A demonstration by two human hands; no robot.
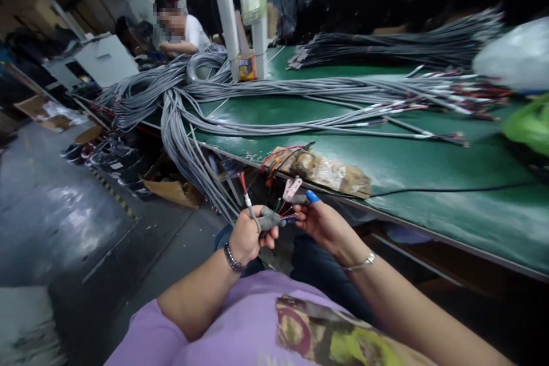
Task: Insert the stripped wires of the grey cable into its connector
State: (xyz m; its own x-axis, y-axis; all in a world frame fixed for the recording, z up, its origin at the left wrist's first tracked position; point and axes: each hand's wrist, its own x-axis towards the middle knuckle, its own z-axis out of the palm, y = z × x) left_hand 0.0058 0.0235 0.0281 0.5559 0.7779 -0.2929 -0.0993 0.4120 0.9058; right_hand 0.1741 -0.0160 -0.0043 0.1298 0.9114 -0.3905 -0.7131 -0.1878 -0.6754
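My left hand [251, 234] is closed round a grey cable [250, 206], whose red-tipped wires stick up above the fist. Thin coloured wires [283, 213] fan out from the left fingers toward my right hand [319, 220]. The right fingertips pinch the ends of these wires; a blue cover sits on one fingertip. Just beyond the hands, a pink clip [292, 187] stands at the table edge, beside a cardboard piece [330, 174] wrapped in tape. Red and black leads run over that cardboard.
Long grey cables [274, 88] lie across the green table [429, 168] and hang over its edge. Darker cables [394, 48] lie behind. Plastic bags [517, 54] are at the right. A white post [225, 11] rises from the table. A co-worker [184, 28] sits at the far left.
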